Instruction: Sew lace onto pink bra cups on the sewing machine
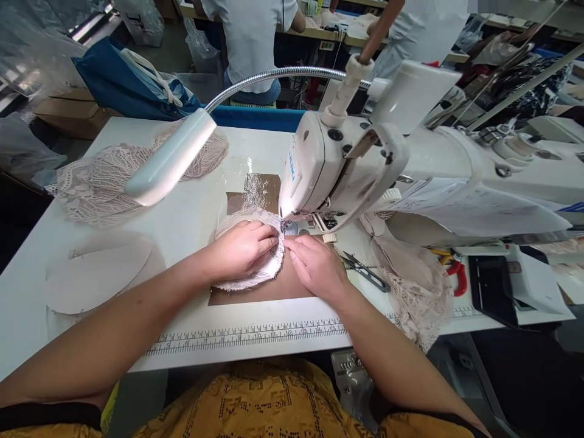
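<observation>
My left hand [244, 248] lies on a round piece of white lace [255, 277] on the sewing table [182, 225], fingers curled and pressing it flat toward the needle. My right hand [317, 264] pinches the lace edge right in front of the presser foot [288, 229] of the white sewing machine [347, 164]. The lace is bunched between both hands just below the needle.
A pile of pink lace pieces [100, 182] lies at the far left under the gooseneck lamp [168, 161]. Thread snips [365, 272] and more lace [410, 286] sit right of my hands, red-handled scissors [456, 272] beyond. A ruler strip [246, 336] lines the near edge. Other people work behind.
</observation>
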The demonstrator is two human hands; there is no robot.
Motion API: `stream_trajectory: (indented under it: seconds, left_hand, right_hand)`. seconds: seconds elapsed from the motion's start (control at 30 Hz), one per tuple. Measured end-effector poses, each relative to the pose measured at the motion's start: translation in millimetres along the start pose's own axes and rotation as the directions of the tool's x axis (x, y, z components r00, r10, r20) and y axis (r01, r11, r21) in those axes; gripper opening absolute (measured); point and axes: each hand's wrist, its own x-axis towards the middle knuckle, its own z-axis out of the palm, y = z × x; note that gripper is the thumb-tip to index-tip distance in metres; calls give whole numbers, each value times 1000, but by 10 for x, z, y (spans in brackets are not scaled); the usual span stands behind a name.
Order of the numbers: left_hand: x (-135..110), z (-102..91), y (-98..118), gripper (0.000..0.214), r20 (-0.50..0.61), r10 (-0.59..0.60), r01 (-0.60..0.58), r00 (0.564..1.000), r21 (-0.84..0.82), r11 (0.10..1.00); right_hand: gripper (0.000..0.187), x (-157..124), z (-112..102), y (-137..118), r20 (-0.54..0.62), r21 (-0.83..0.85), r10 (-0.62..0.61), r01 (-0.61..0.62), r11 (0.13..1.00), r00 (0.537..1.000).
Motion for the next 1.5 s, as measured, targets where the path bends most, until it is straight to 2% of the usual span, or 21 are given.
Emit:
stream_trajectory:
  seconds: [0.23,0.47,1.0,1.33,1.5]
  left_hand:
    - [-3,-6,42,33,44,12,-10,999,-32,999]
    - [16,-3,16,40,67,10,-12,998,29,1000]
    - [45,110,-57,31,-83,34,-39,996,-60,997]
    - [62,112,-160,33,-94,20,-21,995,-10,1000]
    - [37,82,-145,33,-91,1,1,996,25,1000]
  right_hand:
    - [33,20,1,-27,69,-45,-7,10,999,998]
    - [36,58,28,-40,43,-90,39,-35,995,998]
    - [33,41,41,14,-6,-44,-4,4,999,1000]
    - [36,55,66,26,-20,-7,10,-10,1000,1000]
    - [34,63,64,18,-38,26,59,-58,998,998]
